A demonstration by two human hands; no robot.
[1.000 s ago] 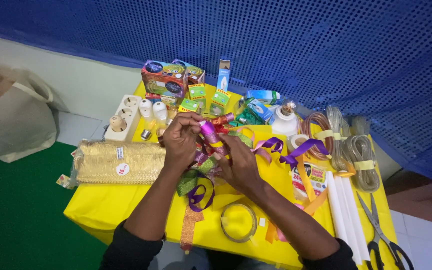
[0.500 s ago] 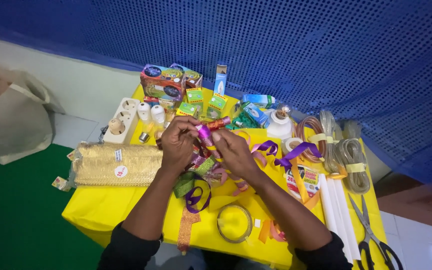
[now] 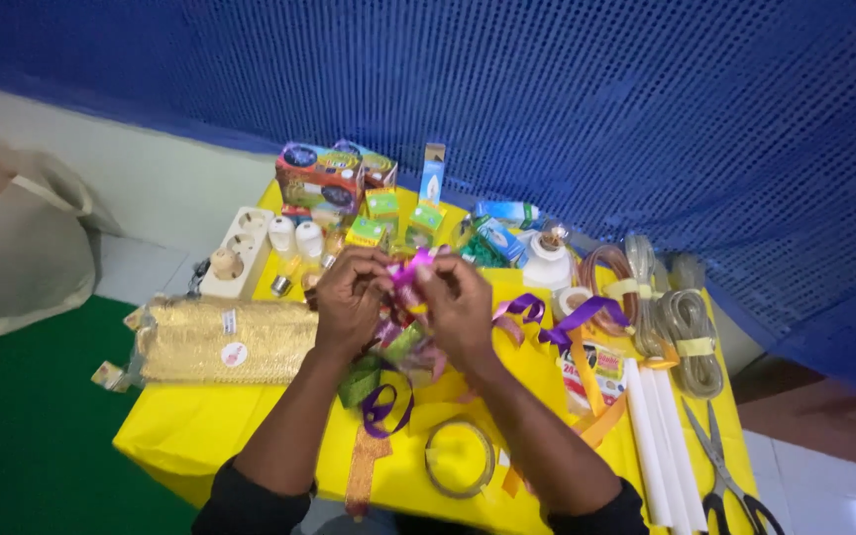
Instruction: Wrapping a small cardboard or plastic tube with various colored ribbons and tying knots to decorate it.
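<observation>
Pink ribbon point(image 3: 410, 269) pinched between left hand point(image 3: 351, 297) and right hand point(image 3: 460, 302) grips, above yellow table point(image 3: 200, 426), small boxes point(image 3: 369, 213) behind

Over the middle of a yellow-covered table point(image 3: 200, 436), a person's left hand point(image 3: 349, 297) and right hand point(image 3: 463, 302) pinch a pink ribbon point(image 3: 410, 269) between their fingers. A gold mesh roll point(image 3: 220, 342) lies along the left edge, scissors point(image 3: 725, 476) at the near right corner, small boxes point(image 3: 324, 178) along the far edge.
</observation>
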